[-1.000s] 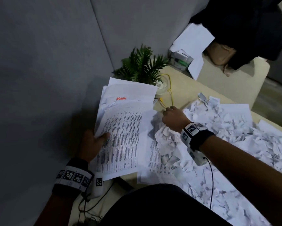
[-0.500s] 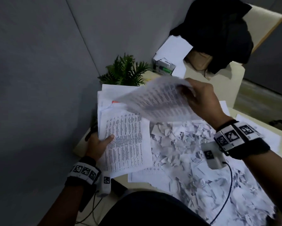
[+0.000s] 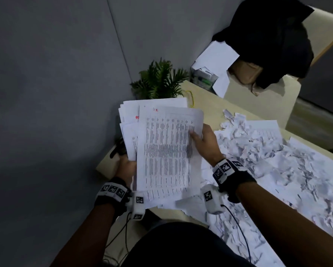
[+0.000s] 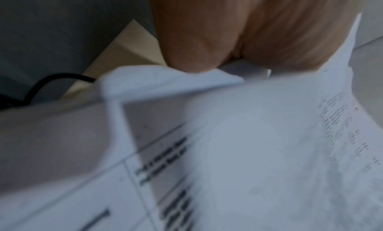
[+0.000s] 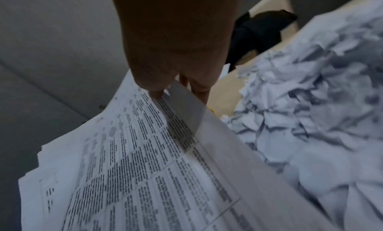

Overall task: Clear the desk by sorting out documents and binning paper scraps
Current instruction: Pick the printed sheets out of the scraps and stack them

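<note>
Red "UR" tops printed sheet (image 3: 169, 147); right hand (image 3: 206, 143) and left hand (image 3: 126, 166) grip stack (image 3: 129, 132).

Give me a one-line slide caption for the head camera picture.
Both hands, left hand and right hand, hold a stack of printed documents beside torn paper scraps.

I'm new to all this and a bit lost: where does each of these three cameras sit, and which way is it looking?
Head: on the head, looking down at the desk; both forearms, left hand, right hand show.
Left wrist: along the left hand at the printed sheets.
Right wrist: along the right hand, thumb on the sheets, beside the paper scraps.
All three share the printed sheets.
</note>
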{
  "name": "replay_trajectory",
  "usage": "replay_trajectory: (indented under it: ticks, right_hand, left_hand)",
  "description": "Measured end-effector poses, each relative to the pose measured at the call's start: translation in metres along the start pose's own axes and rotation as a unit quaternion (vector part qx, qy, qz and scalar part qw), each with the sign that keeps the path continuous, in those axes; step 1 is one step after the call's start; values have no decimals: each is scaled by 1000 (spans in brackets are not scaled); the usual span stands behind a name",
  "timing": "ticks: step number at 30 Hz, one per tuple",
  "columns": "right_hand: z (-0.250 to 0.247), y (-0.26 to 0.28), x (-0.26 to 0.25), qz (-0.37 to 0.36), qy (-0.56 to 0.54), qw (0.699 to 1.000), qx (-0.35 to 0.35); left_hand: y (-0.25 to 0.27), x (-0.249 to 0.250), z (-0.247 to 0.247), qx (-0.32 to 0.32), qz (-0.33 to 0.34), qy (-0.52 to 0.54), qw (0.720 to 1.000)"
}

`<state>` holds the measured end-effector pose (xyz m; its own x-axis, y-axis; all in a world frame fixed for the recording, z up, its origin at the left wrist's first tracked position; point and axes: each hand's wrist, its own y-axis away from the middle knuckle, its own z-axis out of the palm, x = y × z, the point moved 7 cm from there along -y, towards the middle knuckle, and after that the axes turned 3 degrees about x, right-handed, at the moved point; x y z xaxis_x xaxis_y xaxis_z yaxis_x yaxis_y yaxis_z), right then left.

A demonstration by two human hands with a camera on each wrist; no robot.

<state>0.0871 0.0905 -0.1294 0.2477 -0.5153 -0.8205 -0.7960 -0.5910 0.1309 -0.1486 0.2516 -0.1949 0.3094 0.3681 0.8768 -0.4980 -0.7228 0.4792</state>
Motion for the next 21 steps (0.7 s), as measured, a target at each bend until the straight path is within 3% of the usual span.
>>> replay_trajectory:
  ticks: [5, 11, 17, 21]
  right_hand:
    - [23, 2, 21, 65, -72, 994, -40]
    - [38, 12, 42, 179, -111, 977, -24]
    - [81, 14, 52, 142, -34, 985, -98]
    - [95, 19, 42, 160, -22, 982, -96]
  left_hand:
    - [6, 2, 5, -34, -28, 39, 998]
    - [23, -5, 16, -92, -107, 169, 976]
    - [24, -12, -6, -89, -40, 78, 992]
    - [30, -37, -28, -120, -84, 116, 982]
